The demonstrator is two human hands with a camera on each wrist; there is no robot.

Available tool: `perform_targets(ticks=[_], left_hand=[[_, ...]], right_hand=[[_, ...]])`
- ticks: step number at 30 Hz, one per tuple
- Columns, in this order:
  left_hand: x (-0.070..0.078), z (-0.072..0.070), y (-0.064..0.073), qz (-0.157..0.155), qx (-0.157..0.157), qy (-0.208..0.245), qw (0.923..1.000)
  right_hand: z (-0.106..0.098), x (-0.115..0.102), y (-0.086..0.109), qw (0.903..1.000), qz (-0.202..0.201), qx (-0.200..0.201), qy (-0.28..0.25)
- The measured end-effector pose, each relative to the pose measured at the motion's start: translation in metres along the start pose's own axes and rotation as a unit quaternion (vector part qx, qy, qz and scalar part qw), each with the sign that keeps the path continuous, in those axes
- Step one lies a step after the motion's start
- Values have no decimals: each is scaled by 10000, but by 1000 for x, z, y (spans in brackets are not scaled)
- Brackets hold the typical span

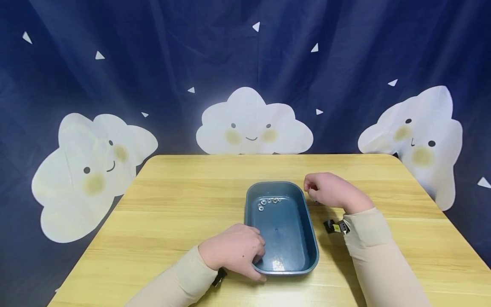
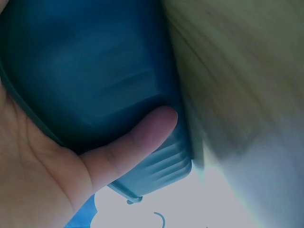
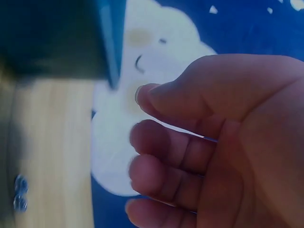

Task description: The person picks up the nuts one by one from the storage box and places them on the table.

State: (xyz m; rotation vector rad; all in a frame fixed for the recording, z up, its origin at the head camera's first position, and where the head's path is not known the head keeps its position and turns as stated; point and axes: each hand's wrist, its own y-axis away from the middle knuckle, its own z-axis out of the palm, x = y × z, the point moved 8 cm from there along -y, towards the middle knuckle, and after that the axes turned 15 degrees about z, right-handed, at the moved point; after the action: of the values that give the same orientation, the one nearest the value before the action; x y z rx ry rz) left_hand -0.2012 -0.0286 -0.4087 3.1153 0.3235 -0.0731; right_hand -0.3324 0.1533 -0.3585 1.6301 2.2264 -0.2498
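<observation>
The blue tray stood midway between the side edges of the surface, with room before the far edge. The left hand gripped its near-left corner; the right hand curled beside its right rim, whether holding anything I couldn't tell.

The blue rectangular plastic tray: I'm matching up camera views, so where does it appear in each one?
Head: blue rectangular plastic tray, below and slightly right of centre.
Left wrist: tray, upper left down to lower centre.
Right wrist: tray, cropped, upper left corner.
Shared landmark: navy cloud-printed fabric curtain.
</observation>
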Motion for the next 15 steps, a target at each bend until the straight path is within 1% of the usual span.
perform_targets(ticks=[5,7,15], left_hand=[[1,-1,0,32,91,-42,9999],[1,-1,-1,44,111,-65,9999],[1,-1,-1,68,129,-65,9999]], right_hand=[[-1,-23,6,9996,-276,30,-63],[-1,-30,7,9995,-319,67,-41],[1,-56,14,9976,-538,274,336]])
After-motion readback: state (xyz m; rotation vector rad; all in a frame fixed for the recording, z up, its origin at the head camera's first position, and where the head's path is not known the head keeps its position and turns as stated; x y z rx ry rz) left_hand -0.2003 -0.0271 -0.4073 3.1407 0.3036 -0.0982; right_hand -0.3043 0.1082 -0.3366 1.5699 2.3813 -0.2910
